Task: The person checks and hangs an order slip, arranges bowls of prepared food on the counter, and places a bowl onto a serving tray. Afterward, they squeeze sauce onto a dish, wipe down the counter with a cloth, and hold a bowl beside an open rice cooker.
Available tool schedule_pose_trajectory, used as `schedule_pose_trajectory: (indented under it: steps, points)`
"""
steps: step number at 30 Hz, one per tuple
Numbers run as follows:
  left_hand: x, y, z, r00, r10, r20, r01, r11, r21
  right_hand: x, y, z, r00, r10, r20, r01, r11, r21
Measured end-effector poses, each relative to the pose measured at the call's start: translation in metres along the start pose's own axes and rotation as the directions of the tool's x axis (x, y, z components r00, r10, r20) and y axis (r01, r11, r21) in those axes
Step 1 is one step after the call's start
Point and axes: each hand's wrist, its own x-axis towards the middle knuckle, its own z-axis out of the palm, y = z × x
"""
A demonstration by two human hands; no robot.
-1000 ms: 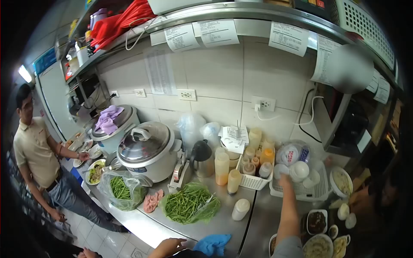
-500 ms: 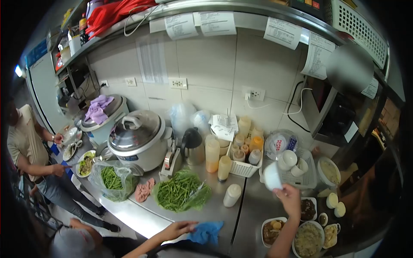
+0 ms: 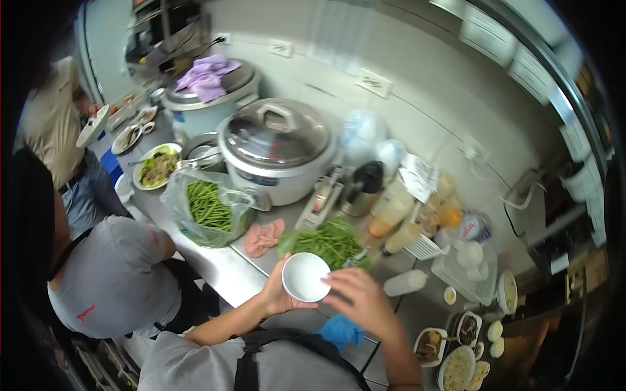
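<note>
A small white bowl (image 3: 306, 277) rests in my left hand (image 3: 276, 292), tilted so its inside faces me; I see nothing in it. The fingers of that hand wrap its left side and underside. At the right rim is my right hand (image 3: 360, 298), slightly blurred, fingers stretched and apart; whether its fingertips touch the bowl I cannot tell. Just beyond the bowl lies a bag of leafy greens (image 3: 326, 242). A blue cloth (image 3: 342, 331) lies on the counter, partly behind my right forearm.
Past the pink cloth (image 3: 263, 237) sits a bag of green beans (image 3: 208, 207). A large rice cooker (image 3: 277, 146) stands at the back. Squeeze bottles (image 3: 405, 283) and a white basket (image 3: 464, 270) are to the right, dishes of food (image 3: 456, 371) nearer. Co-workers (image 3: 117, 280) are at left.
The white bowl has come from above the basket at right to in front of me, passing from my right hand to my left. The view has swung left, and a co-worker shows more.
</note>
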Motion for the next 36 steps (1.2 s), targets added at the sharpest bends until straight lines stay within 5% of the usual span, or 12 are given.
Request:
schedule_pose_trajectory:
  steps: [5, 9, 11, 13, 16, 17, 19, 24, 27, 30, 36]
  points:
    - [-0.03, 0.073, -0.052, 0.989, 0.052, -0.141, -0.029, 0.986, 0.161, 0.138, 0.014, 0.0, 0.993, 0.112, -0.029, -0.109, 0.989, 0.095]
    - [-0.029, 0.12, -0.083, 0.976, 0.199, -0.084, -0.175, 0.957, 0.233, 0.25, 0.044, 0.033, 0.97, 0.174, -0.168, -0.138, 0.969, 0.207]
    - [-0.036, 0.146, -0.09, 0.975, 0.217, 0.037, -0.22, 0.951, 0.218, 0.301, 0.065, 0.048, 0.958, 0.167, -0.233, -0.168, 0.986, 0.019]
    - [-0.046, 0.172, -0.088, 0.977, 0.167, 0.13, -0.187, 0.969, 0.163, 0.348, 0.111, 0.075, 0.91, -0.042, -0.413, -0.054, 0.974, -0.218]
    - [-0.073, 0.198, -0.088, 0.954, 0.272, 0.126, -0.287, 0.95, 0.12, 0.392, 0.145, 0.099, 0.873, -0.218, -0.436, -0.021, 0.877, -0.48]
    - [-0.082, 0.205, -0.096, 0.944, 0.304, 0.125, -0.319, 0.94, 0.121, 0.4, 0.146, 0.099, 0.917, -0.123, -0.379, -0.082, 0.872, -0.483]
    - [-0.102, 0.211, -0.112, 0.921, 0.388, 0.032, -0.388, 0.913, 0.127, 0.414, 0.149, 0.093, 0.968, 0.058, -0.246, -0.18, 0.841, -0.511]
    - [-0.171, 0.233, -0.14, 0.794, 0.6, -0.097, -0.579, 0.795, 0.178, 0.432, 0.141, 0.076, 0.887, -0.079, -0.455, -0.138, 0.895, -0.425]
    - [-0.203, 0.233, -0.157, 0.778, 0.601, -0.18, -0.592, 0.799, 0.109, 0.484, 0.085, 0.059, 0.876, 0.189, -0.444, -0.29, 0.942, -0.171]
    - [-0.202, 0.234, -0.176, 0.784, 0.563, -0.261, -0.571, 0.819, 0.05, 0.585, 0.083, 0.077, 0.875, -0.136, -0.464, -0.061, 0.921, -0.384]
    - [-0.181, 0.242, -0.193, 0.781, 0.519, -0.346, -0.574, 0.815, -0.074, 0.75, 0.058, 0.172, 0.916, -0.115, -0.385, -0.116, 0.841, -0.528]
